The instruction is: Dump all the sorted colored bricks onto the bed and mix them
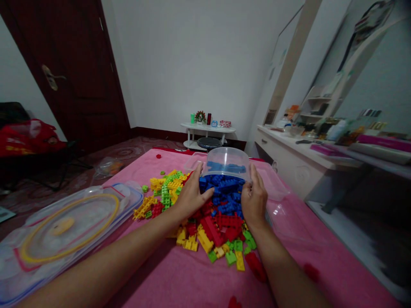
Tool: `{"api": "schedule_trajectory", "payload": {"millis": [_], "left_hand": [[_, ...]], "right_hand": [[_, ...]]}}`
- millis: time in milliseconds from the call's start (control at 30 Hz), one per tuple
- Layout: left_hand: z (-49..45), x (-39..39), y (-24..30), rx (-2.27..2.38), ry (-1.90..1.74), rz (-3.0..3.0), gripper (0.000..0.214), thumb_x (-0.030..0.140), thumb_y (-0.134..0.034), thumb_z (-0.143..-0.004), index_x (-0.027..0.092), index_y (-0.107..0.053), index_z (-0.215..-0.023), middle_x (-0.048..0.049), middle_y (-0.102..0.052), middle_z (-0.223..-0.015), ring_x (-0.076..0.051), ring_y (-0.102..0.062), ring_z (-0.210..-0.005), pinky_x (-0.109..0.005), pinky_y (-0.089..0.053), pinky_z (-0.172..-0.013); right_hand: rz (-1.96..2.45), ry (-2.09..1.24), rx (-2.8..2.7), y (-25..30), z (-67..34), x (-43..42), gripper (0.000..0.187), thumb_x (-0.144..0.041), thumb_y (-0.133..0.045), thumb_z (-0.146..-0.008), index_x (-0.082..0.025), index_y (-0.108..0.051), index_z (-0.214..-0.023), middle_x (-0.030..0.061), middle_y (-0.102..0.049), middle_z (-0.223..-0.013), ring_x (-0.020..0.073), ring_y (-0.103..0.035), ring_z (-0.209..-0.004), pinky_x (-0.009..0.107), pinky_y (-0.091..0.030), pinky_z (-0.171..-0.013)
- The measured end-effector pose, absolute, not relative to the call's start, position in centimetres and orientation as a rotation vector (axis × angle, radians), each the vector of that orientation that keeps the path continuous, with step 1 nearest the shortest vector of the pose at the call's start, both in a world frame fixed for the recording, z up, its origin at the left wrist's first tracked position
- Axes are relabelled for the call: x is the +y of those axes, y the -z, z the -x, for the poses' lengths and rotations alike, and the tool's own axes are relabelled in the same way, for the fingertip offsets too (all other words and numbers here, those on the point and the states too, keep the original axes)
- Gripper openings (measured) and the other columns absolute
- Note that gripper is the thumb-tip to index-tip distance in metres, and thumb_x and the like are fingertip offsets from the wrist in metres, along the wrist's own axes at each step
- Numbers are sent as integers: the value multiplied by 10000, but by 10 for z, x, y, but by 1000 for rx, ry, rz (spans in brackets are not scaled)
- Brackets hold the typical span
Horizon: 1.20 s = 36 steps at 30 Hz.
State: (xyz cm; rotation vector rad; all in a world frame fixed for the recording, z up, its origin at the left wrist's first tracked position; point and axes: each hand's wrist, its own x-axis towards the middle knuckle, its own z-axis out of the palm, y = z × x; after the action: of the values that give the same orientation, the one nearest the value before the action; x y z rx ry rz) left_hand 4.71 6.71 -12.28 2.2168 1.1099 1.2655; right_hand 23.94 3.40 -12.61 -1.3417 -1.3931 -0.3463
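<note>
A heap of plastic building bricks (212, 222) in blue, red, yellow and green lies on a pink cloth (180, 278). Behind the heap a clear plastic tub (227, 162) lies tipped on its side, with blue bricks spilling from its mouth. My left hand (191, 194) rests on the left side of the blue bricks at the tub's mouth, fingers bent around them. My right hand (254, 197) is cupped against the right side of the same bricks, its fingers touching the tub's rim.
A large clear lid with a yellow ring (64, 226) lies at the left on the cloth. More clear plastic (279, 201) sits at the right. A dressing table (308, 149) with clutter stands at the right, a small white table (207, 128) by the far wall, and a dark door (70, 68) at the left.
</note>
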Motion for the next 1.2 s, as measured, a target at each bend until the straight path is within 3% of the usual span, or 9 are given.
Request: {"api": "schedule_trajectory", "payload": {"millis": [267,433,533,700,833,933,1067,1200], "left_hand": [[-50,66,113,978,-1249,-2194,999,327,-717,-663,244,-141,-1475,-110,-372,-1453,-296,-434,-1264,-439,-358,-1039],[-56,67,107,923,-1197,-2243,1060,371,-755,-614,240,-149,-1474,-118,-443,-1399,-309,-458,-1235,-451,-378,-1016],[-58,67,102,896,-1159,-2293,1012,280,-712,-640,256,-143,-1477,-97,-519,-1328,-295,-516,-1163,-430,-413,-975],[-55,60,88,858,-1062,-2307,984,116,-567,-638,277,-97,-1488,-88,-545,-1301,-252,-613,-963,-380,-478,-852],[-56,58,82,873,-1101,-2249,917,257,-639,-687,269,-172,-1476,-80,-576,-1260,-270,-595,-1027,-398,-456,-903],[-59,62,80,931,-1202,-2192,807,417,-635,-740,250,-279,-1444,-77,-601,-1224,-284,-557,-1112,-412,-430,-953],[-59,67,75,829,-1298,-2167,492,369,-459,-883,244,-431,-1357,-49,-627,-1188,-230,-584,-1073,-348,-446,-935],[-53,72,72,756,-1378,-2085,391,363,-417,-911,206,-543,-1246,-55,-650,-1141,-220,-606,-1020,-330,-467,-901]], "right_hand": [[1257,366,-1254,120,-238,31,556,-126,-341,-842,-189,-423,-1388,95,-519,-1345,181,-467,-1249,374,-366,-1048],[1324,240,-1052,121,-240,32,556,-157,-374,-799,-132,-482,-1344,153,-624,-1185,192,-628,-957,359,-464,-900],[1294,168,-950,122,-241,33,551,-191,-400,-789,-118,-495,-1327,150,-656,-1094,192,-644,-892,349,-489,-846],[1121,-44,-873,127,-242,39,525,-253,-451,-790,-167,-487,-1306,66,-668,-975,172,-656,-831,379,-531,-783],[1169,-8,-822,125,-239,37,424,-272,-495,-801,-127,-572,-1193,93,-671,-930,201,-655,-840,391,-535,-774],[1187,48,-854,114,-231,30,418,-242,-482,-827,-110,-561,-1216,134,-672,-988,234,-655,-899,410,-523,-803],[1141,81,-961,96,-216,18,399,-258,-459,-870,-119,-547,-1234,148,-630,-1152,229,-654,-935,411,-500,-877],[1076,26,-1059,90,-207,12,369,-311,-398,-912,-142,-557,-1199,132,-602,-1206,225,-647,-965,426,-504,-880]]}}
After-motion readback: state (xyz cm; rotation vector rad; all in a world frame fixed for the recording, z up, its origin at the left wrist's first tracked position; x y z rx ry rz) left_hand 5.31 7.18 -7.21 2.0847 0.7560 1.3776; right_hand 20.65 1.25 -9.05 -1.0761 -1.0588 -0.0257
